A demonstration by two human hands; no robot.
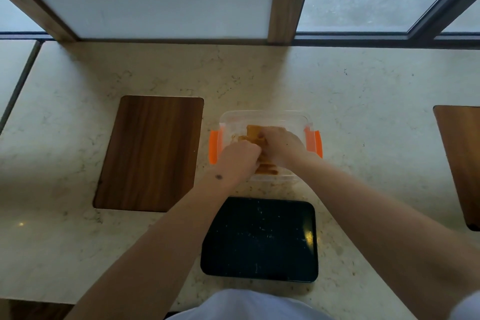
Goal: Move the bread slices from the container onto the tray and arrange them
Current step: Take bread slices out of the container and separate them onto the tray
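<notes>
A clear plastic container (265,115) with orange side clips stands on the counter ahead of me. Brown bread slices (253,130) stand packed inside it. Both hands reach into it from above. My left hand (237,160) has its fingers curled on the slices at the left and near side. My right hand (281,144) closes over the slices at the middle. Most of the bread is hidden under the hands. The black tray (259,239) lies bare on the counter between me and the container, with only crumbs on it.
A dark wooden board (149,153) lies flat left of the container. Another wooden board (462,158) sits at the far right edge. The pale marble counter (376,117) ends at a window sill behind. My white garment shows at the bottom.
</notes>
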